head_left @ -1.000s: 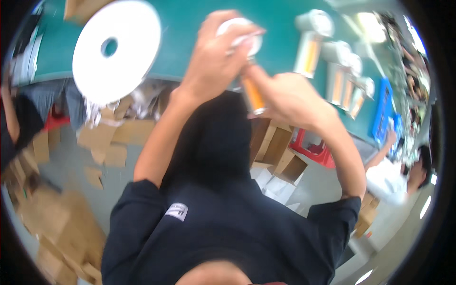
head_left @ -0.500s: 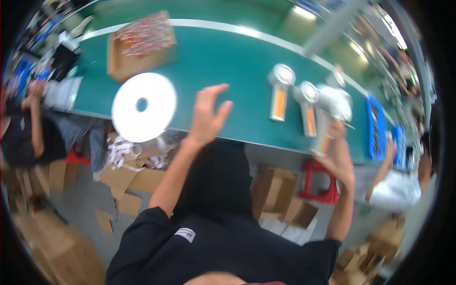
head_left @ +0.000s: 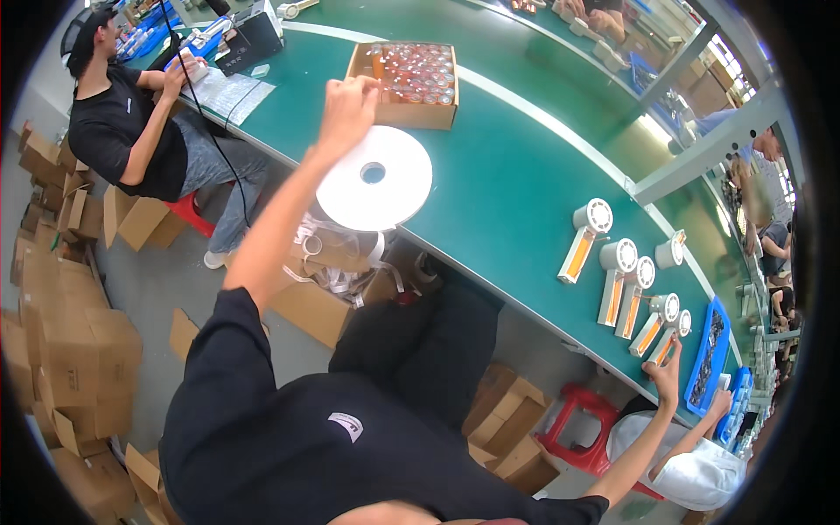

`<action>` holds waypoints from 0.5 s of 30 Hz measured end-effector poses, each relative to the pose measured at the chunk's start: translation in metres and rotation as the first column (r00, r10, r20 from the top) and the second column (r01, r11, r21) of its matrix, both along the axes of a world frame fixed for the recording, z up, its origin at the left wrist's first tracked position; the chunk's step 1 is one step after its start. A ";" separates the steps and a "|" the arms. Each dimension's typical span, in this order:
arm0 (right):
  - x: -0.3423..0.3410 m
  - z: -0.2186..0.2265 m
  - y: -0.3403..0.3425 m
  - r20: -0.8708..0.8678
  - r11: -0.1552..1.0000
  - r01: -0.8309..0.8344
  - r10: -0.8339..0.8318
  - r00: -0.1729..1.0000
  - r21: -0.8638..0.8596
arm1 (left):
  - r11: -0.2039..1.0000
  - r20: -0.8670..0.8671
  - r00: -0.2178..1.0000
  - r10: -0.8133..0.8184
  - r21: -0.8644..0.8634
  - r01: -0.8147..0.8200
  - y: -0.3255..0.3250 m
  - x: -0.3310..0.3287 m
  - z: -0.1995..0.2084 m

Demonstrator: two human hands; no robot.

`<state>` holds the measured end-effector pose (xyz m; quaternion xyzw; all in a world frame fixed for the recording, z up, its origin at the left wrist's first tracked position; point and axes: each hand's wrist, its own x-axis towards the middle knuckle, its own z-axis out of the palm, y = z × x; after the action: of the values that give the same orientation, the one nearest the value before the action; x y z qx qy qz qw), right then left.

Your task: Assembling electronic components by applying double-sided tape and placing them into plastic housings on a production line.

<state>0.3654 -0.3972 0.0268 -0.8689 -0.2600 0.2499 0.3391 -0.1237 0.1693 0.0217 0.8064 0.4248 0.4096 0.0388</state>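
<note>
My left hand [head_left: 348, 114] is at the near left corner of an open cardboard box [head_left: 427, 116] holding rows of small shiny cylindrical parts [head_left: 420, 74] with reddish colouring. Its fingers are curled together at the box's rim; what they hold, if anything, is too small to name. Just below that hand is a large white reel [head_left: 398, 179] with a hole in its centre, overhanging the table edge. Far to the right, my right hand [head_left: 665, 376] grips the handle of a white handheld fan body [head_left: 662, 346] with an orange strip inside. Several similar fan bodies [head_left: 618, 284] lie beside it.
Right of the fans stands a blue tray [head_left: 707, 359] of small dark parts. One co-worker [head_left: 122, 131] sits at the left, another in a white top [head_left: 678, 468] at the right. Cardboard boxes [head_left: 507, 411] and a red stool [head_left: 577, 424] are on the floor below the table.
My left hand has moved from over the bare table to the box and its fingers have curled. The fan in my right hand has come down beside the others. The view has turned left.
</note>
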 end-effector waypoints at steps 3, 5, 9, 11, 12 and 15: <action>-0.004 -0.001 0.000 -0.003 0.997 -0.012 0.012 1.000 0.073 | 1.000 -0.305 0.952 0.025 0.005 -0.025 0.034 -0.010 0.003; -0.014 0.007 0.001 0.051 0.999 -0.025 0.027 0.998 -0.025 | 1.000 -0.333 0.943 0.014 0.002 -0.014 0.041 -0.013 0.003; -0.020 -0.004 -0.028 0.154 0.998 0.015 -0.025 0.988 0.067 | 0.999 -0.496 0.868 -0.021 0.027 0.040 0.038 -0.005 0.016; -0.025 -0.007 -0.035 0.298 0.987 0.046 -0.092 0.950 0.156 | 0.991 -0.525 0.851 -0.002 0.116 0.073 0.040 -0.005 0.019; -0.033 -0.005 -0.033 0.294 0.987 0.045 -0.090 0.952 0.154 | 0.979 -0.592 0.805 0.027 0.179 0.099 0.042 -0.004 0.022; -0.056 0.003 -0.020 0.319 0.966 0.005 -0.090 0.944 0.259 | 0.932 -0.684 0.721 0.109 0.323 0.166 0.049 -0.005 0.028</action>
<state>0.3097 -0.4176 0.0300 -0.8536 -0.3214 0.0582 0.4059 -0.1291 0.2184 0.0492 0.8998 0.3125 0.1494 -0.2653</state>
